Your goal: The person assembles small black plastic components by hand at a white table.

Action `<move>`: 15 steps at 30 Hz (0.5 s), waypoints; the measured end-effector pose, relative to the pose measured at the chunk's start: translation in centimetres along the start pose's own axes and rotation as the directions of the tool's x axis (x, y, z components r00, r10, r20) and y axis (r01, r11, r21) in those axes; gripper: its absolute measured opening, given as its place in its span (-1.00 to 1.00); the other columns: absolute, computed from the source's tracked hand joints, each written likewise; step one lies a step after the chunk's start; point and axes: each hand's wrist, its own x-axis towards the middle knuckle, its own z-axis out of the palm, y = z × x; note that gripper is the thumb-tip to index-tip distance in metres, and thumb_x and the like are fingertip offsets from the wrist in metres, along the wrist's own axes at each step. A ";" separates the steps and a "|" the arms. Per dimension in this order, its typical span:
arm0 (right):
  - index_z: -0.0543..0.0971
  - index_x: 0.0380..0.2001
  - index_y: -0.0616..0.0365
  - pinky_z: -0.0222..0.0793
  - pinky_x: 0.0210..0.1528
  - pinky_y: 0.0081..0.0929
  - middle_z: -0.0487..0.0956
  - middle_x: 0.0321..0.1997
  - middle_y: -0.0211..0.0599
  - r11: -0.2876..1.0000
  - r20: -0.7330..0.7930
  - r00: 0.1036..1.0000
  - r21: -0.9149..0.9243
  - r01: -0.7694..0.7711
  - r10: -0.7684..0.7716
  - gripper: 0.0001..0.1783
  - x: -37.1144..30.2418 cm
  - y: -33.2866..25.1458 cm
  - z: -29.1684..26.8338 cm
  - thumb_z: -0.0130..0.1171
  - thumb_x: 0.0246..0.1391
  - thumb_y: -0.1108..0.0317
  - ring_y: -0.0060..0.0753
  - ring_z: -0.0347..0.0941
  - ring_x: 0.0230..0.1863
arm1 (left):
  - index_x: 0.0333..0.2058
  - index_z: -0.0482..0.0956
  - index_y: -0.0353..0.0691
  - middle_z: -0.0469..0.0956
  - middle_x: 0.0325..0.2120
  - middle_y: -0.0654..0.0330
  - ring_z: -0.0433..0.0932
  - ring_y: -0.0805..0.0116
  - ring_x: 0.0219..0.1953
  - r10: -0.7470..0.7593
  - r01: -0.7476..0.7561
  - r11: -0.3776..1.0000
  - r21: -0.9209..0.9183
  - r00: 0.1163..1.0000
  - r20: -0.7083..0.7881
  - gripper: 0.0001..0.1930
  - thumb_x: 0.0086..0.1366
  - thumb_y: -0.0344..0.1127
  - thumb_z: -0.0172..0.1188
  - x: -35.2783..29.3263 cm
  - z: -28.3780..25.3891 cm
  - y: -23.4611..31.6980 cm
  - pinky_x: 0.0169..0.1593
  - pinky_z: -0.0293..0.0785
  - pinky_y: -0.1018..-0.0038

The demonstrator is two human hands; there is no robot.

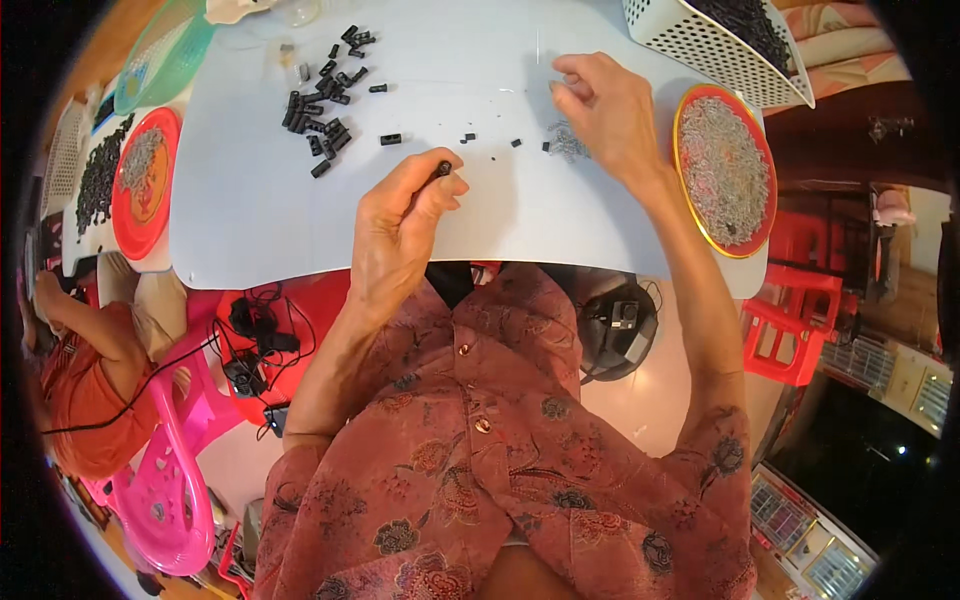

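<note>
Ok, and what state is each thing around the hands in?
Left hand: pinching a black part.
Right hand: fingers bent; can't tell whether it holds anything.
Heap of black cylinders: loose on the table.
Single black cylinder: lying on its side, apart from the heap.
Silvery pieces: loosely piled beside the right hand.
Gold-rimmed red plate: mostly covered with similar pieces.
White basket: holding dark pieces.

The left hand [405,205] covers most of the black part [444,169] it holds (only one end shows). Whether the right hand [612,115] pinches anything cannot be determined. The top edge cuts off the white perforated basket [690,42].
</note>
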 end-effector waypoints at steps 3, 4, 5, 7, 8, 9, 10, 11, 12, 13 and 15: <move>0.56 -0.37 0.28 0.44 -0.33 -0.20 0.54 -0.40 -0.03 0.972 0.142 0.985 -0.197 0.128 -0.101 -0.84 0.6 0.8 0.6 0.15 -0.06 0.42 -0.03 0.51 -0.40 | -0.15 0.49 -0.41 0.55 -0.44 0.16 0.46 0.48 -0.38 -0.027 0.026 0.999 -0.029 0.999 -0.017 -0.79 0.33 -0.40 0.01 0.1 0.1 -0.1 -0.25 0.41 0.55; 0.56 -0.37 0.28 0.44 -0.33 -0.20 0.54 -0.40 -0.03 0.972 0.145 0.984 -0.192 0.133 -0.106 -0.84 0.9 0.9 0.6 0.15 -0.06 0.42 -0.03 0.51 -0.40 | -0.14 0.48 -0.41 0.55 -0.44 0.14 0.47 0.47 -0.37 -0.029 0.028 0.999 -0.031 0.999 -0.024 -0.78 0.34 -0.40 0.00 0.2 0.1 -0.2 -0.24 0.42 0.55; 0.56 -0.39 0.27 0.43 -0.34 -0.18 0.53 -0.42 -0.03 0.948 0.175 0.978 -0.273 0.163 -0.118 -0.85 1.2 0.8 0.7 0.14 -0.07 0.43 -0.01 0.50 -0.41 | -0.14 0.48 -0.41 0.55 -0.44 0.14 0.47 0.47 -0.37 -0.032 0.031 0.999 -0.028 0.999 -0.029 -0.78 0.34 -0.40 0.00 0.4 0.1 -0.1 -0.24 0.42 0.55; 0.55 -0.41 0.26 0.43 -0.35 -0.16 0.52 -0.44 -0.03 0.918 0.207 0.970 -0.343 0.197 -0.130 -0.86 1.5 0.7 0.7 0.13 -0.08 0.44 0.01 0.49 -0.41 | -0.15 0.48 -0.41 0.56 -0.46 0.16 0.48 0.48 -0.37 -0.045 0.045 0.999 -0.003 0.999 -0.009 -0.79 0.34 -0.40 -0.02 0.8 0.0 0.1 -0.24 0.42 0.54; 0.55 -0.42 0.25 0.42 -0.36 -0.18 0.52 -0.46 -0.04 0.933 0.193 0.974 -0.314 0.175 -0.118 -0.87 1.7 0.7 0.9 0.14 -0.10 0.44 -0.01 0.49 -0.43 | -0.15 0.48 -0.41 0.56 -0.46 0.16 0.48 0.48 -0.37 -0.048 0.048 0.999 0.003 0.999 -0.021 -0.79 0.34 -0.40 -0.02 0.8 -0.1 0.0 -0.24 0.42 0.54; 0.56 -0.43 0.23 0.42 -0.37 -0.21 0.52 -0.47 -0.05 0.947 0.180 0.978 -0.283 0.154 -0.105 -0.88 1.9 0.6 1.0 0.15 -0.12 0.44 -0.04 0.49 -0.45 | -0.16 0.48 -0.41 0.56 -0.47 0.17 0.48 0.48 -0.38 -0.044 0.045 0.998 -0.044 0.999 0.012 -0.79 0.34 -0.39 -0.02 0.7 -0.2 -0.1 -0.25 0.43 0.54; 0.56 -0.43 0.23 0.42 -0.37 -0.21 0.52 -0.47 -0.05 0.949 0.184 0.976 -0.272 0.162 -0.114 -0.88 1.9 0.3 1.2 0.15 -0.12 0.44 -0.04 0.49 -0.45 | -0.16 0.48 -0.40 0.56 -0.48 0.18 0.48 0.48 -0.38 -0.038 0.042 0.995 -0.091 0.998 0.045 -0.79 0.34 -0.39 -0.02 0.6 -0.3 -0.2 -0.25 0.43 0.53; 0.55 -0.45 0.22 0.42 -0.39 -0.23 0.52 -0.48 -0.06 0.980 0.184 0.977 -0.144 0.134 -0.106 -0.89 1.5 -0.3 1.3 0.16 -0.12 0.44 -0.06 0.49 -0.47 | -0.16 0.48 -0.40 0.57 -0.48 0.17 0.47 0.48 -0.40 -0.026 0.031 0.995 -0.097 0.999 0.043 -0.79 0.34 -0.39 -0.02 0.4 -0.2 -0.1 -0.26 0.43 0.53; 0.55 -0.46 0.21 0.41 -0.40 -0.25 0.52 -0.49 -0.08 0.995 0.186 0.978 -0.014 0.102 -0.098 -0.90 1.1 -0.9 1.3 0.16 -0.13 0.44 -0.08 0.48 -0.50 | -0.16 0.48 -0.40 0.57 -0.48 0.17 0.47 0.48 -0.40 -0.031 0.034 0.995 -0.094 0.999 0.029 -0.79 0.34 -0.39 -0.02 0.2 -0.3 -0.3 -0.26 0.43 0.53; 0.55 -0.46 0.21 0.41 -0.40 -0.25 0.52 -0.49 -0.08 0.994 0.194 0.975 -0.004 0.111 -0.108 -0.90 0.8 -1.6 1.6 0.16 -0.13 0.44 -0.08 0.48 -0.50 | -0.16 0.48 -0.40 0.58 -0.47 0.16 0.46 0.48 -0.41 -0.016 0.019 0.993 -0.112 0.999 0.031 -0.79 0.35 -0.39 -0.02 0.0 -0.5 -0.5 -0.26 0.44 0.53; 0.54 -0.51 0.22 0.40 -0.42 -0.28 0.53 -0.49 -0.10 0.990 0.214 0.972 0.120 0.071 -0.096 -0.91 0.0 -3.5 2.3 0.17 -0.14 0.44 -0.11 0.48 -0.53 | -0.16 0.48 -0.40 0.59 -0.46 0.15 0.46 0.48 -0.42 0.001 0.004 0.991 -0.130 0.999 0.034 -0.79 0.36 -0.38 -0.02 -0.2 -0.8 -0.6 -0.26 0.44 0.53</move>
